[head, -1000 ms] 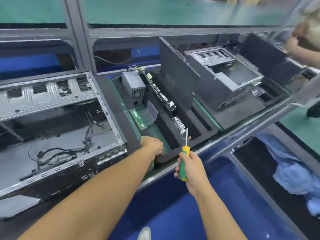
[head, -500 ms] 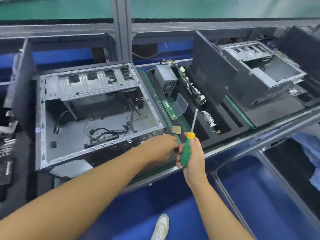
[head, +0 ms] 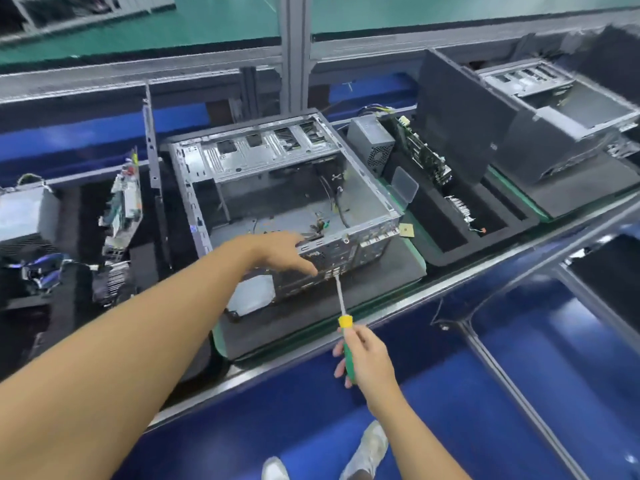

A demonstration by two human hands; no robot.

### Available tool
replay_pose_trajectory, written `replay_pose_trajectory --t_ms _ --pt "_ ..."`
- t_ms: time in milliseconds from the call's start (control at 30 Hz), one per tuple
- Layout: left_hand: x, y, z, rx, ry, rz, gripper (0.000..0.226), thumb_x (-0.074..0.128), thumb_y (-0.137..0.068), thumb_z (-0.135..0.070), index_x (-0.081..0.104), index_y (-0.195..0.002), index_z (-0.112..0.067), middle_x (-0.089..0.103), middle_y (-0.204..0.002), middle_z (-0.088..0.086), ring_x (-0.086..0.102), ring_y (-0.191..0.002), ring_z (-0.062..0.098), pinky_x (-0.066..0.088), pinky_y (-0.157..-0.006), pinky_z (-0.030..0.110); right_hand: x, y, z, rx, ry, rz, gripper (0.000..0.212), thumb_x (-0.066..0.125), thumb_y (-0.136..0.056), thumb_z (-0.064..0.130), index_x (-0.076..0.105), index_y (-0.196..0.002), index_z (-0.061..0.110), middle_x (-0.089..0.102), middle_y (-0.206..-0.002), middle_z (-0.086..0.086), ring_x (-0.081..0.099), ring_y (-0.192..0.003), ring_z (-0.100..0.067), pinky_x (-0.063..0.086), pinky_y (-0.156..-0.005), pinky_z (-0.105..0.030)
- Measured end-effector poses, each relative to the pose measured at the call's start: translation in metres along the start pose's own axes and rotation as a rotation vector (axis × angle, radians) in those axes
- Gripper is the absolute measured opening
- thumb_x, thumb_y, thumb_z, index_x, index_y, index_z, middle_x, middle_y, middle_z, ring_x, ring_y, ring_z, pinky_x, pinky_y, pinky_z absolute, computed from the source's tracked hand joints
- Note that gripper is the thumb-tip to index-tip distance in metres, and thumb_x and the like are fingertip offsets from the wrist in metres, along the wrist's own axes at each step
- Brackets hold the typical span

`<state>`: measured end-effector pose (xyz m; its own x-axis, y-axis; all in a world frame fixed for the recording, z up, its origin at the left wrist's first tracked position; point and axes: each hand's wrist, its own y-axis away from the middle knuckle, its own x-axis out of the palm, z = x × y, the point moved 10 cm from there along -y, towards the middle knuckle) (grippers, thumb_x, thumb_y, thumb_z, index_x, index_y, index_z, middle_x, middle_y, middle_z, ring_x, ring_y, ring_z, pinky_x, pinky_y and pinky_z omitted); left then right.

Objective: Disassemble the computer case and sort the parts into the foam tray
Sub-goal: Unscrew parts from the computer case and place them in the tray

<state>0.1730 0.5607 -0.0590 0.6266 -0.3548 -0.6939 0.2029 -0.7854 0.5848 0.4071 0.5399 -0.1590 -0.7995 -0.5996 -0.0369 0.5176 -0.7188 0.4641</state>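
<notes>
The open computer case (head: pixel 270 150) sits on a dark foam pad (head: pixel 381 282) in the middle of the line, its top side off and loose cables lying on its floor. Just to its right lies the foam tray (head: pixel 446 251) and in its far slots stand a grey power supply (head: pixel 370 142) and an upright circuit board (head: pixel 420 152). The left hand (head: pixel 280 249) lies spread on the case's near wall, fingers fairly straight and thumb stretched down the outer face, gripping nothing. The right hand (head: pixel 367 355) is wrapped round the green handle of a screwdriver (head: pixel 341 299) - its tip touches the case's near face by the ports. A small square chip (head: pixel 406 231) lies between case and tray.
</notes>
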Motion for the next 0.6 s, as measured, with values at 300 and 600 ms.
replay_pose_trajectory --t_ms 300,600 --pt "0.006 -0.015 0.005 0.035 0.179 -0.059 0.011 0.062 -0.052 -0.022 0.058 -0.062 -0.026 0.05 -0.051 -0.01 0.042 -0.048 0.012 0.031 -0.052 0.027 0.004 -0.01 0.017 -0.049 0.14 -0.14 0.028 0.052 -0.098 0.044 0.062 -0.076 0.031 0.061 -0.066 0.007 0.042 -0.051 -0.017 0.036 -0.049 -0.03" --pt "0.006 -0.01 -0.001 0.058 0.223 -0.052 0.016 0.062 -0.058 -0.013 0.051 -0.07 -0.017 0.045 -0.067 0.005 0.034 -0.064 0.02 0.027 -0.063 0.038 -0.002 -0.012 0.016 -0.063 0.161 -0.136 0.027 0.052 -0.095 0.045 0.062 -0.074 0.032 0.061 -0.067 0.008 0.041 -0.053 -0.017 0.037 -0.049 -0.03"
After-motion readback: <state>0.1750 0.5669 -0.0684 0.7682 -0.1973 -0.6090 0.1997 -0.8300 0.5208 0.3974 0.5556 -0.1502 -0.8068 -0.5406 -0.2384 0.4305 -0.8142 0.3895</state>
